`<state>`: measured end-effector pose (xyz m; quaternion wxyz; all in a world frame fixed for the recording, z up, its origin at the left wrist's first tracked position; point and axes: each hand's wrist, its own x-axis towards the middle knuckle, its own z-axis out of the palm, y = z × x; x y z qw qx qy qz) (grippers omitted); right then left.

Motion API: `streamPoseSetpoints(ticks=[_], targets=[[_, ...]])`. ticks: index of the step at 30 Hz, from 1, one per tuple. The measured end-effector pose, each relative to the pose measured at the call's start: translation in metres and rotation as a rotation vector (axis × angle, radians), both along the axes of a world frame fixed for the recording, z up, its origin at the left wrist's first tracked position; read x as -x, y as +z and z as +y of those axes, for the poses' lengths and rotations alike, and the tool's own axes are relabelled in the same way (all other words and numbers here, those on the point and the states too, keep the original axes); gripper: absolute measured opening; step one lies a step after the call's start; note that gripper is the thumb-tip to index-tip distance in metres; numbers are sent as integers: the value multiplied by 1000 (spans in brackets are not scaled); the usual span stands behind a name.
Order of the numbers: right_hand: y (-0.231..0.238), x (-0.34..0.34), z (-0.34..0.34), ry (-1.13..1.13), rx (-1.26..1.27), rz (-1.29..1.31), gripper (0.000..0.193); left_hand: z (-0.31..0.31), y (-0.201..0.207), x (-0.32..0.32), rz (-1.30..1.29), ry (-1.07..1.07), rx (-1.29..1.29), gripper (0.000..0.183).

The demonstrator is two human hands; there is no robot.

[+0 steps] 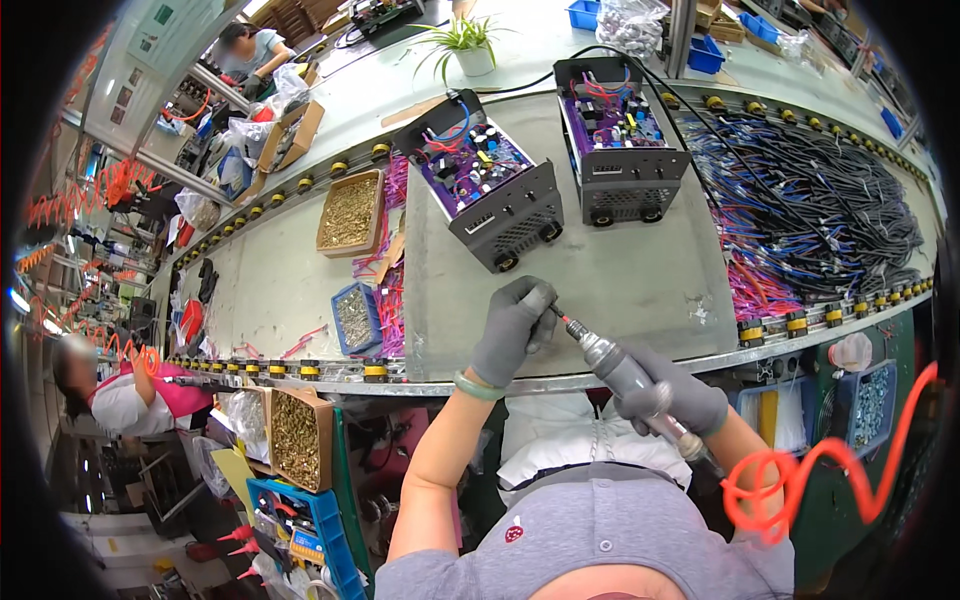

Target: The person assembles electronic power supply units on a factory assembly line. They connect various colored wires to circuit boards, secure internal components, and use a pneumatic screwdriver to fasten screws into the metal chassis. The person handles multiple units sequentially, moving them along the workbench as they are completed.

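Note:
Grey gloves cover both my hands. My right hand (678, 392) is wrapped round a pneumatic screwdriver (622, 368), its bit pointing up and left. An orange coiled air hose (765, 488) runs near the tool's rear end. Just beside the bit's tip, my left hand (514, 328) is closed with its fingers pinched; whatever is in them is too small or hidden to name. Beyond my hands stand two open black metal cases with purple circuit boards: a left case (485, 185), turned at an angle, and a right case (622, 140).
A grey board (620, 300) lies under the cases. Cable bundles (810, 210) cover the right side. At the left are a cardboard box of brass-coloured screws (350, 212) and a blue bin of silver parts (354, 318). A potted plant (476, 58) stands behind. Two other people work at the left.

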<state>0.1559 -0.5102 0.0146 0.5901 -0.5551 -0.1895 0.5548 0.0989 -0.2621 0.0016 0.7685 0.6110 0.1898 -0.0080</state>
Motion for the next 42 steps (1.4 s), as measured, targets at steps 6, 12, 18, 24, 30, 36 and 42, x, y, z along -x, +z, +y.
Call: streamPoseSetpoints(ticks=[6,12,18,24,30,36,42], targets=[[3,4,29,14,-10,273,71,2,-11,10,-43,234,77,30],[2,-3,54,156,158,-726,77,24,-4,23,54,291,27,30],[5,-2,64,166,152,-204,77,28,-8,26,67,352,10,32],[0,-1,69,159,156,-381,75,28,-6,24,47,356,-34,34],[12,-1,68,137,143,-226,71,21,-6,25,57,306,-96,41],[19,-5,73,37,92,-146,68,27,-27,28,116,113,-26,64],[2,-10,79,-20,9,-181,62,73,-42,-12,-88,675,-156,45]])
